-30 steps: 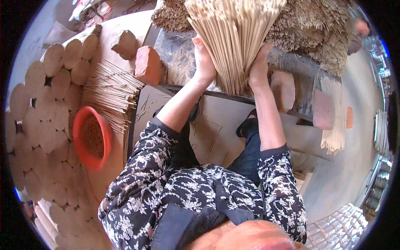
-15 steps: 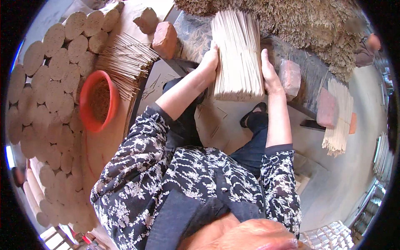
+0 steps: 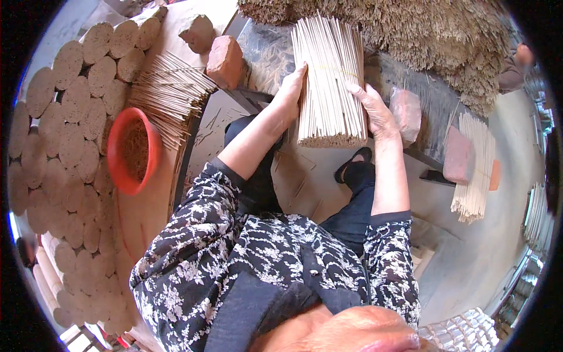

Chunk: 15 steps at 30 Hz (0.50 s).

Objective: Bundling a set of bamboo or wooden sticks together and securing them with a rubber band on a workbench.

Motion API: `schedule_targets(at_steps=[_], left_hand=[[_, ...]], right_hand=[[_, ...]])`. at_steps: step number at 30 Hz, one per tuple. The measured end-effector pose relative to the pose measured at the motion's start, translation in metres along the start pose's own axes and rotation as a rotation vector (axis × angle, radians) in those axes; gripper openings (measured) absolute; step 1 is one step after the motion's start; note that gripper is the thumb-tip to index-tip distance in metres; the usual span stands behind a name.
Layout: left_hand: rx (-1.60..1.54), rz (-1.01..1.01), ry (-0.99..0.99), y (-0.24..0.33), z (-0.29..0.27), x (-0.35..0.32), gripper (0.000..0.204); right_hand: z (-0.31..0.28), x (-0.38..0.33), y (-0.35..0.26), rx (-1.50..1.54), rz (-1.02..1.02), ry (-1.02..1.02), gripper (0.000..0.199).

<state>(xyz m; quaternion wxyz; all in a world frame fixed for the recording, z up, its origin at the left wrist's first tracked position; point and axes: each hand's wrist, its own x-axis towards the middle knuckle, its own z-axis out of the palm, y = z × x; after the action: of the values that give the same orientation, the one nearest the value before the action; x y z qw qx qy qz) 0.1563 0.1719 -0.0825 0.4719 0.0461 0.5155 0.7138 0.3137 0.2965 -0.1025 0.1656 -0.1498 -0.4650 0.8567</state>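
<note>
- I see a bundle (image 3: 328,82) of pale, thin sticks, cut to one length and packed tight, standing upright with its lower end flat and even.
- A thin tie runs across the bundle about a third of the way down.
- My left hand (image 3: 290,91) presses flat against the bundle's left side, fingers stretched up along the sticks.
- My right hand (image 3: 375,111) clasps the right side, fingers spread, so both hands grip the bundle between them.
- The bundle rests on the near edge of a dark bench (image 3: 264,58), in front of my knees.
- Behind it, along the bench's far edge, lies a heap (image 3: 422,35) of brownish sticks, ends ragged.
- A reddish brick (image 3: 224,61) sits at the bench's left corner, another brick (image 3: 406,111) just right of my right hand, and a third (image 3: 458,155) farther right.
- A loose fan of sticks (image 3: 167,94) lies left of the bench, beside a red bowl (image 3: 132,149) holding brown powder or fibre; I cannot tell which.
- Round tied rolls (image 3: 64,135), seen end-on, are stacked in rows along the left.
- A smaller bunch (image 3: 475,170) of pale sticks lies on the floor at right.
- I see no labels or signs.
</note>
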Motion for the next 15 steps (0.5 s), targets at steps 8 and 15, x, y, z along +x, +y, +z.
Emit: schedule_targets(at_steps=[8, 15], left_hand=[[-0.025, 0.036, -0.073, 0.003, 0.011, -0.027, 0.050], [0.094, -0.004, 0.072, -0.015, -0.012, -0.015, 0.055]], right_hand=[[0.020, -0.010, -0.026, -0.379, -0.164, 0.076, 0.070], [-0.012, -0.004, -0.011, -0.532, -0.070, 0.329, 0.081]])
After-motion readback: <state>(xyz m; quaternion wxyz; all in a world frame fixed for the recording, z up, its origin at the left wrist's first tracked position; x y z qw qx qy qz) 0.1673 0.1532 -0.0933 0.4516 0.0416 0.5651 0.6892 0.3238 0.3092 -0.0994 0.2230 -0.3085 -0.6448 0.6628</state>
